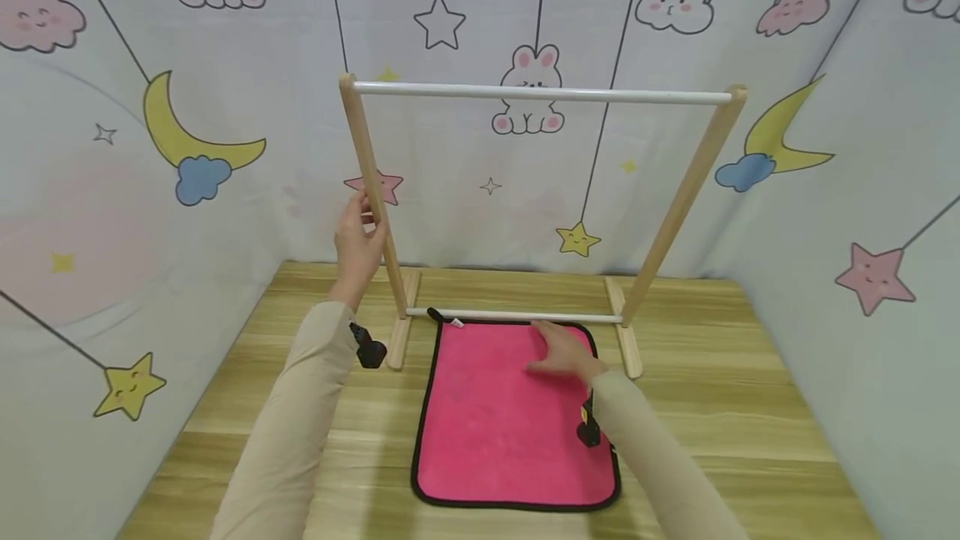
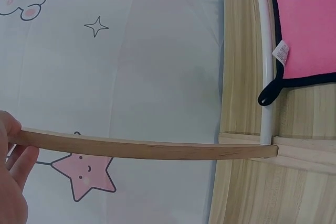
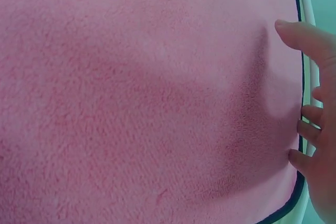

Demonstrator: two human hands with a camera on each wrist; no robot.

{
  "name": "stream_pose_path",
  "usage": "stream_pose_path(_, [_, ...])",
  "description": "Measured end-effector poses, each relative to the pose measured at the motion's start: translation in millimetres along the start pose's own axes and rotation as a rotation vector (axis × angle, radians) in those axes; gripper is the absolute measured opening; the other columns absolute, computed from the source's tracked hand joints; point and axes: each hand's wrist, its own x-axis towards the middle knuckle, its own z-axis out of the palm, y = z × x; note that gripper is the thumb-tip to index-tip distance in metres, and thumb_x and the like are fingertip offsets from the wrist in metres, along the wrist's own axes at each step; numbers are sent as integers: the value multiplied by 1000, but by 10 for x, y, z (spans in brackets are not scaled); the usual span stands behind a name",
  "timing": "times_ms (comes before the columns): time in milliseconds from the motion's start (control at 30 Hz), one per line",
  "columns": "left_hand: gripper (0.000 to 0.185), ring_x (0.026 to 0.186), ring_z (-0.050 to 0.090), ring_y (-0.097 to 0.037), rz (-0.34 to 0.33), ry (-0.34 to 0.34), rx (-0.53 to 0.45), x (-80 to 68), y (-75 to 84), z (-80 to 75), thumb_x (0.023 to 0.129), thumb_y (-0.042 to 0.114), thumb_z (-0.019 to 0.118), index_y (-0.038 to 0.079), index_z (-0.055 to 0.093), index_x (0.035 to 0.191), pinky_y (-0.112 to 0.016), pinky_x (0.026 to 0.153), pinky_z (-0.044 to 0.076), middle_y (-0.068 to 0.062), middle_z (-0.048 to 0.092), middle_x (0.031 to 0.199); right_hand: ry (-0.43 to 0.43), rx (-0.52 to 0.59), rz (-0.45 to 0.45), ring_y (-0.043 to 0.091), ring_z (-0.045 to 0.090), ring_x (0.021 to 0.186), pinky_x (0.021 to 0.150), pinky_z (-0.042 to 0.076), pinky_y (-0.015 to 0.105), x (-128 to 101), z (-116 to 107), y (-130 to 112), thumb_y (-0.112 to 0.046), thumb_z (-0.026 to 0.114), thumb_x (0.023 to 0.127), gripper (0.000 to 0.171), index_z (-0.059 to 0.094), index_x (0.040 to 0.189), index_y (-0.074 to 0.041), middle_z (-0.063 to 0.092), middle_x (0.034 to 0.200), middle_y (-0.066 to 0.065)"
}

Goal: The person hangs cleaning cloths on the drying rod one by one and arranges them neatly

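A wooden rack point(image 1: 678, 207) with a white top bar point(image 1: 540, 93) stands at the back of the table. My left hand point(image 1: 358, 236) grips its left upright point(image 1: 372, 182) about halfway up; in the left wrist view the thumb and fingers of the left hand point(image 2: 11, 177) wrap the upright point(image 2: 147, 149). A pink towel point(image 1: 510, 415) with black edging lies flat in front of the rack. My right hand point(image 1: 564, 350) rests on its far right part, fingers loosely bent. In the right wrist view the right hand point(image 3: 316, 129) sits by the towel's point(image 3: 142, 98) black edge.
The rack's white lower bar point(image 1: 517, 317) runs just beyond the towel's far edge, also seen as the lower bar point(image 2: 266, 51) in the left wrist view. A black hanging loop point(image 2: 268, 95) and a white label point(image 2: 281, 52) sit at the towel's far left corner. Printed fabric walls point(image 1: 150, 148) close three sides of the wooden table point(image 1: 750, 407).
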Motion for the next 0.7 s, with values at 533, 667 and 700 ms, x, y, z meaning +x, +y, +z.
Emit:
stream_pose_path(533, [43,93,56,-28,7,10,-2,-8,-15,20,86,-2,54,3,45,128,-37,76,55,-19,55,109,43,-17,-173,30,45,120,98,39,44,-166,152,-102,-39,69,75,69,47,130,-3,49,129,15])
stream_pose_path(667, [44,94,56,-27,-1,8,0,-6,-22,20,86,-1,55,3,44,129,-36,77,55,-19,55,111,54,-86,-248,29,46,119,97,40,43,-233,241,-115,-43,68,76,66,52,127,-4,49,130,13])
stream_pose_path(700, [44,94,56,-27,-3,6,1,-8,-23,19,86,-1,55,3,44,129,-36,77,54,-18,55,111,56,-96,-261,29,46,119,97,41,42,-247,256,-120,-44,68,75,66,53,126,-5,49,130,12])
